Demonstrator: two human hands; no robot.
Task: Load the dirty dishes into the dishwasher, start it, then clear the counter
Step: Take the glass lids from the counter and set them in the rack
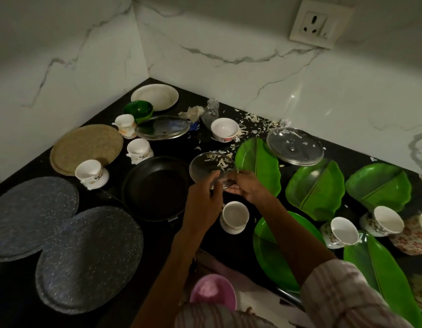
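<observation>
Glass, thin and clear, makes up the small round plate (pixel 213 170) held tilted above the black counter (pixel 205 143), near the middle of the view. Both hands pinch its near rim: left hand (pixel 205 197) at about seven o'clock, right hand (pixel 249 188) at about five, fingers curled onto the edge. It looks light, stiff, breakable and probably slick, so the rim seems the safest hold. Pale dry flakes (pixel 219 160) lie on it and may slide off. A matte black pan (pixel 155 188) sits at nine o'clock, glossy green leaf-shaped plates (pixel 315 189) at three, a white cup (pixel 234 216) at six.
</observation>
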